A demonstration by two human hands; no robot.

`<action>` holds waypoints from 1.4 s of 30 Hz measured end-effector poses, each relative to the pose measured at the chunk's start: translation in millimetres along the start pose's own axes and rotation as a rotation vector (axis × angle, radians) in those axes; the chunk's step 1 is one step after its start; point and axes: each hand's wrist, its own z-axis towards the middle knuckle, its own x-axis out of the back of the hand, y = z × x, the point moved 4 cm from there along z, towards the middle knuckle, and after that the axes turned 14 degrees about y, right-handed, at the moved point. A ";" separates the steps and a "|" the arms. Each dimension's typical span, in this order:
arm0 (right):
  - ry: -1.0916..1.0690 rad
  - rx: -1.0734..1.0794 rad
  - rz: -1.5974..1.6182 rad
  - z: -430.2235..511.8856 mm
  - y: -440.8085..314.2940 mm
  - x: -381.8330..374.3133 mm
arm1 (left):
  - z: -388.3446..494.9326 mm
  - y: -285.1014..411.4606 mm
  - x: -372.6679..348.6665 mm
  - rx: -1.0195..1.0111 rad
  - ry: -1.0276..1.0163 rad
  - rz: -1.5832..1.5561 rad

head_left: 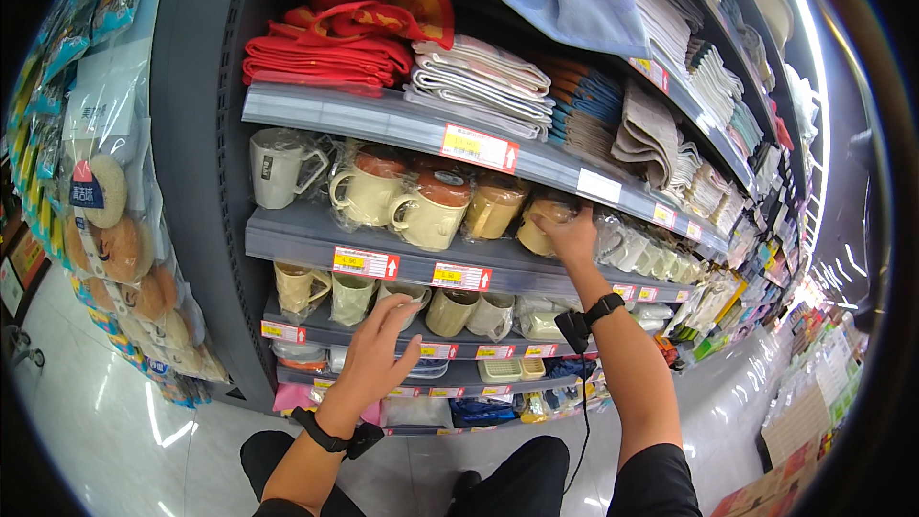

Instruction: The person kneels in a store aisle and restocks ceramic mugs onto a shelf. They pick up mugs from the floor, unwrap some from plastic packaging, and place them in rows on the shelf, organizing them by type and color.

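My right hand [573, 235] reaches onto the middle shelf and grips a yellow plastic-wrapped mug [533, 235]; some fingers are hidden behind it. To its left stand another yellow wrapped mug [494, 210] and two cream mugs with brown tops, a front one [431, 219] and a rear one [367, 190]. A pale grey mug [278, 171] is at the shelf's left end. My left hand [377, 355] hangs empty with fingers apart, in front of the lower shelf's mugs, among them an olive one [451, 312]. Whether it touches the mug behind its fingertips I cannot tell.
Red folded towels [330, 50] and white ones [481, 82] lie on the shelf above. A blue towel [567, 0] hangs over the top shelf's edge. Bagged scrubbing sponges [118, 248] hang at left. A black cable [585, 416] trails from my right wrist strap. Cartons [772, 477] stand at lower right.
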 end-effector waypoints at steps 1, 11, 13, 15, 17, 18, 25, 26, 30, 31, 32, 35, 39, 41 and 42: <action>0.044 0.007 0.056 0.5 -2.1 2.5 | 0.1 -1.0 -1.3 0.017 -0.015 -0.013; -0.056 0.024 0.721 -64.4 -27.9 62.5 | -5.7 -1.5 -3.4 0.001 -0.057 -0.098; -0.005 0.242 0.688 -87.6 -43.1 76.7 | -4.3 -1.0 -4.8 0.022 -0.093 -0.151; -0.166 0.395 0.620 -117.1 -58.3 89.7 | -4.7 3.2 -6.6 0.030 -0.108 -0.200; -0.380 0.483 0.635 -144.9 -77.9 91.1 | -6.4 8.2 -9.9 0.054 -0.132 -0.252; -0.459 0.534 0.593 -156.5 -87.0 93.1 | -7.6 10.7 -12.0 0.069 -0.145 -0.274; -0.796 0.341 0.820 -180.6 -115.2 78.0 | -14.7 7.6 -15.5 0.290 -0.077 -0.437; -0.835 0.252 0.922 -170.9 -112.5 70.9 | -14.7 5.8 -14.8 0.302 -0.053 -0.470; -0.608 -0.038 0.958 -116.0 -86.3 35.2 | -13.9 -3.3 -11.6 0.365 -0.030 -0.478; -0.495 -0.082 0.867 -100.4 -78.5 24.2 | -14.0 -3.7 -11.3 0.358 -0.033 -0.465; -0.406 0.015 0.749 -86.9 -74.3 17.0 | -14.1 -3.8 -11.0 0.350 -0.036 -0.453; -0.154 0.216 0.407 -58.8 -65.6 -7.1 | -14.8 -4.2 -12.8 0.356 -0.054 -0.450; -0.077 0.190 0.210 -43.9 -65.3 -48.1 | -14.7 -7.0 -15.2 0.338 -0.057 -0.432; -0.082 0.184 0.106 -40.6 -69.8 -62.4 | -13.8 -9.5 -14.8 0.327 -0.047 -0.416; -0.042 0.167 0.086 -40.4 -71.8 -65.6 | -13.3 -10.5 -14.4 0.321 -0.045 -0.411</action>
